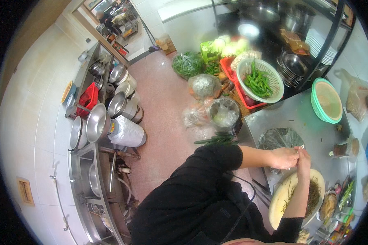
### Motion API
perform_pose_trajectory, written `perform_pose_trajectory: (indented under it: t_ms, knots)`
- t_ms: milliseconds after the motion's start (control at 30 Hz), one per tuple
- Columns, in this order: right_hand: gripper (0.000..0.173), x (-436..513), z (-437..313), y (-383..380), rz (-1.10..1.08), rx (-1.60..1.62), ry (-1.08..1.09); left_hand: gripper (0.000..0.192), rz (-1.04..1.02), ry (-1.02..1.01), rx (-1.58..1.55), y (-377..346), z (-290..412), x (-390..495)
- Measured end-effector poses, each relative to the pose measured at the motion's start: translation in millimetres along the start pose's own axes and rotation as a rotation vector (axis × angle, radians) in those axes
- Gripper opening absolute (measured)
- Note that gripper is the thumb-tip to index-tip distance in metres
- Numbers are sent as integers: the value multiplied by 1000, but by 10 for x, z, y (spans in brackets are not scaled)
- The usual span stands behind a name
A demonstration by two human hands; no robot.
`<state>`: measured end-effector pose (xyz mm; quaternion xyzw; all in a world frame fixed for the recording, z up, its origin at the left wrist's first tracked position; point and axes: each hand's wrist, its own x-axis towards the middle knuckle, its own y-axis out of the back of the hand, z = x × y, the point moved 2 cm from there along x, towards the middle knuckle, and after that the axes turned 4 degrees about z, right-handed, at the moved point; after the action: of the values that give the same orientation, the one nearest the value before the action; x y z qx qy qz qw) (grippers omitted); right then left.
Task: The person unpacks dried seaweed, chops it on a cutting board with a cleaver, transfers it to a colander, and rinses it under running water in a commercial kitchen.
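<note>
My left hand point(283, 157) and my right hand point(303, 157) meet above the steel table. Their fingers are closed together on the gathered neck of a clear plastic bag point(277, 137), and a small white end sticks out at the fingertips. The bag lies on the table, partly hidden under my left hand; its contents look dark and cannot be made out. Under my right forearm is a thick round cutting board point(277, 199). Dark thin shreds point(314, 196), perhaps seaweed, are heaped on it, partly covered by the forearm.
Beyond the hands stand stacked green baskets point(326, 101) and a jar point(342, 150). A colander of green peppers point(259, 81) sits over red baskets. Bagged vegetables point(204, 87) and cucumbers point(217, 139) lie lower. Steel shelving point(89, 183) lines the wall behind me; a person point(109, 21) is beyond the doorway.
</note>
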<state>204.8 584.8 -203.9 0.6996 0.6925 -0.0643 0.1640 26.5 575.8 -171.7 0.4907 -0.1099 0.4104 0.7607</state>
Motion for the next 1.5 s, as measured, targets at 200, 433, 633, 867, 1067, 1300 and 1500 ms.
perform_pose_trajectory:
  t_ms: [200, 433, 633, 867, 1067, 1300, 1500]
  knots:
    - [29, 477, 537, 413, 535, -1040, 324, 18, -156, 390, 225, -96, -389, -248]
    - [19, 512, 717, 485, 552, -75, 155, 28, -462, 884, 132, -215, -869, -598]
    - [21, 123, 142, -487, 222, -348, 460, 41, -109, 759, -102, -228, -999, 62]
    - [22, -34, 22, -313, -3, 201, -179, 47, 11, 952, -1094, -426, -725, -197]
    - [24, 26, 227, -198, 212, 646, -334, 31, -217, 710, -546, -585, -511, -328]
    - [20, 67, 263, -95, 225, 696, -342, 22, -261, 636, 46, -670, -524, -224]
    - [18, -33, 353, 135, -6, -72, -203, 21, 10, 1092, -867, -1059, -849, -326]
